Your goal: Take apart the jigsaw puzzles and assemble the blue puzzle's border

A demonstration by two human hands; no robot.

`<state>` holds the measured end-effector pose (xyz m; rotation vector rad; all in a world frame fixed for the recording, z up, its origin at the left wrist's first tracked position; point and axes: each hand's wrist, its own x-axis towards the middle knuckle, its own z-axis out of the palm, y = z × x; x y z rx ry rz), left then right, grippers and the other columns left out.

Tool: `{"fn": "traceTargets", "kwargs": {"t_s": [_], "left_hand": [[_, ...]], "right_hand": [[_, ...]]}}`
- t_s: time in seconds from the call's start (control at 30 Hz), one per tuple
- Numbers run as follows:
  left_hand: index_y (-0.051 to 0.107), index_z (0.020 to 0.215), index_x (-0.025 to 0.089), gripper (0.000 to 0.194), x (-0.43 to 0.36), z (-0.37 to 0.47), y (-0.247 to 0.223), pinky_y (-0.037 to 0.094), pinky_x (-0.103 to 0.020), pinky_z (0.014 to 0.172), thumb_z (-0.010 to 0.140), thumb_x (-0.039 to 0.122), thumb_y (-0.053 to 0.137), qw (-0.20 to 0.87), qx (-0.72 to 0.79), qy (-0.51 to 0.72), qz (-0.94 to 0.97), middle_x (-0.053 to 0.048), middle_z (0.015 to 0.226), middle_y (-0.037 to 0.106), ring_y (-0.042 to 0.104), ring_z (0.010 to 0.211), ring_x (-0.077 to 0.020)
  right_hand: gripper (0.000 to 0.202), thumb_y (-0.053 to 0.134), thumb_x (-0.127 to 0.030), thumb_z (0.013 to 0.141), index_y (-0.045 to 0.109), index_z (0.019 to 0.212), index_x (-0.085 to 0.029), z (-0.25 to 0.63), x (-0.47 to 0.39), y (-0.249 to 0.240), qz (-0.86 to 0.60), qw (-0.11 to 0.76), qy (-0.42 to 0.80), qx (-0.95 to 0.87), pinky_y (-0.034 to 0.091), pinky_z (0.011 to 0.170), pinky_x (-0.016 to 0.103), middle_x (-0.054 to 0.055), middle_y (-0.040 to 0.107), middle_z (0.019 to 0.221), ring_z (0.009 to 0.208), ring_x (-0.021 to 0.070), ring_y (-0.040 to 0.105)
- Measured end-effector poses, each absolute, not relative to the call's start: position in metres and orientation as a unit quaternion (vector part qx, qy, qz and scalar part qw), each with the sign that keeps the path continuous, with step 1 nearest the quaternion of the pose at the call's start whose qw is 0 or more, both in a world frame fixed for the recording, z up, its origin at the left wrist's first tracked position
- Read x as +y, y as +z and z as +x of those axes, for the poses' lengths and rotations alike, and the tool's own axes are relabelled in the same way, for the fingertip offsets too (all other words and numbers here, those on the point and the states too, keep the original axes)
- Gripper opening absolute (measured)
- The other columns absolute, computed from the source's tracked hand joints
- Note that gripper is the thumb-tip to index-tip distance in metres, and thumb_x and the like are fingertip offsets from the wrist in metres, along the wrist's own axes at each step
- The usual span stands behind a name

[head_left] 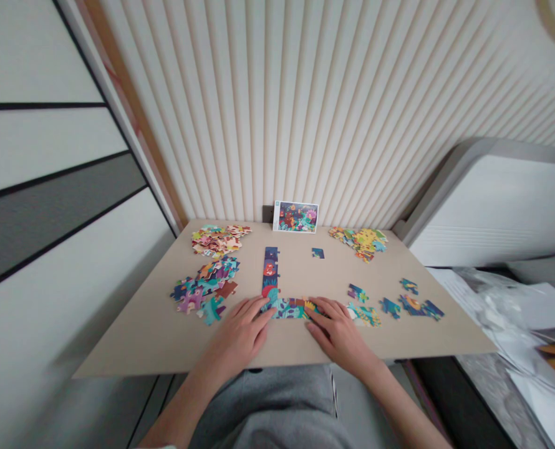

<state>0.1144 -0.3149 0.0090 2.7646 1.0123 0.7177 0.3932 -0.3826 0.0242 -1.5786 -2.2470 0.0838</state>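
On the table [165, 349], joined puzzle pieces form an L: a column [270, 268] on the left and a bottom row [289, 308] running right, partly under my fingers. My left hand [242, 330] lies with spread fingertips on the L's lower left corner. My right hand [338, 330] rests with fingers apart on the bottom row; whatever lies beneath its fingers is hidden. More pieces [366, 315] show just right of that hand. A single blue piece [318, 253] lies by itself farther back. Behind it a picture card [295, 217] stands against the ribbed wall.
Mixed pieces are heaped at left [207, 284], with a pink and cream heap [219, 240] behind. A yellow heap [361, 240] lies at back right. Several loose pieces [413, 304] sit at right. Papers and plastic [497, 305] are beside the table.
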Motion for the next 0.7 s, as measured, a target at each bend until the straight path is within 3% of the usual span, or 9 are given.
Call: {"fn": "traceTargets", "kwargs": {"t_s": [0.27, 0.5, 0.7], "left_hand": [[0.060, 0.133, 0.027, 0.041, -0.313, 0.114, 0.007, 0.046, -0.051, 0.110, 0.095, 0.016, 0.049, 0.049, 0.331, 0.233, 0.913, -0.009, 0.137, 0.058, 0.052, 0.129, -0.0267], [0.062, 0.125, 0.018, 0.033, -0.310, 0.132, 0.019, 0.035, -0.049, 0.119, 0.098, 0.020, 0.044, 0.031, 0.283, 0.203, 0.937, -0.010, 0.146, 0.054, 0.049, 0.136, -0.0244], [0.042, 0.149, 0.020, 0.052, -0.313, 0.160, 0.022, 0.036, -0.045, 0.118, 0.097, 0.022, 0.045, 0.045, 0.231, 0.199, 0.952, -0.009, 0.150, 0.051, 0.046, 0.140, -0.0225]], "right_hand": [[0.042, 0.045, -0.028, 0.103, 0.055, 0.143, -0.031, 0.408, -0.372, 0.024, -0.500, 0.173, 0.064, -0.846, 0.037, 0.116, 0.051, 0.007, 0.052, 0.150, 0.141, 0.0257, 0.045], [0.042, 0.045, -0.027, 0.103, 0.053, 0.144, -0.032, 0.409, -0.372, 0.024, -0.499, 0.167, 0.082, -0.846, 0.034, 0.117, 0.051, 0.006, 0.049, 0.153, 0.143, 0.0253, 0.042], [0.044, 0.048, -0.030, 0.102, 0.052, 0.146, -0.031, 0.408, -0.375, 0.027, -0.501, 0.189, 0.073, -0.842, 0.035, 0.117, 0.049, 0.007, 0.051, 0.151, 0.142, 0.0241, 0.043]]}}
